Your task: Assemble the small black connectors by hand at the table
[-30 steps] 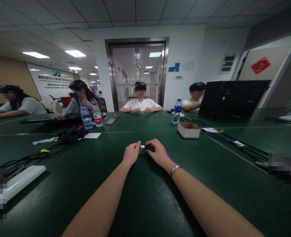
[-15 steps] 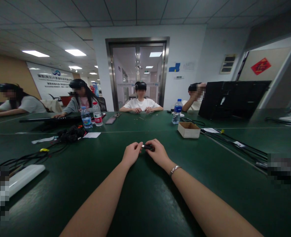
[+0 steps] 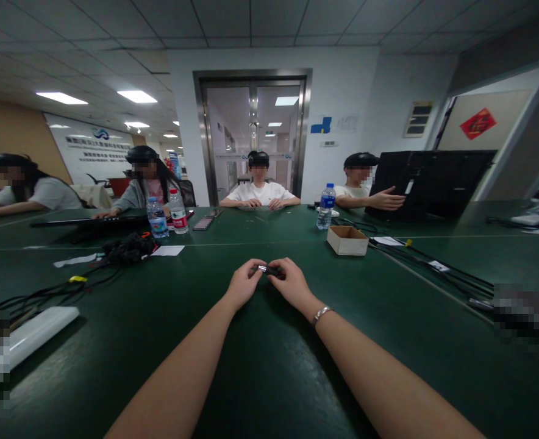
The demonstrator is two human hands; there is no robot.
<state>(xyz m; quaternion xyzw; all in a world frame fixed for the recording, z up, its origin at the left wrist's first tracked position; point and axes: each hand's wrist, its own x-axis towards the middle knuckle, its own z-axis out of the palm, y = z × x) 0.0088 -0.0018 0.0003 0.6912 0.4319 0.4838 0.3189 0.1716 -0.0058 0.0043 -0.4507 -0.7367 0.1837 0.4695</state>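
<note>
Over the green table, both hands meet at a small black object with a shiny silver end; its exact kind is too small to make out. My right hand is closed, thumb and fingers around the black part. At the silver end, my left hand is closed too, with its thumb and fingertips on that end. The fingers hide part of the object. A metal-banded watch or bracelet circles my right wrist.
Beyond my hands stand an open cardboard box and a water bottle. Two more bottles are left of centre. Black cables run along the right; a white case lies left. Several people in headsets sit around, one touching a monitor.
My left fingers have shifted on the silver end, and more of it shows now. The person at the right has lowered a hand from the head to the monitor. The view moved slightly.
</note>
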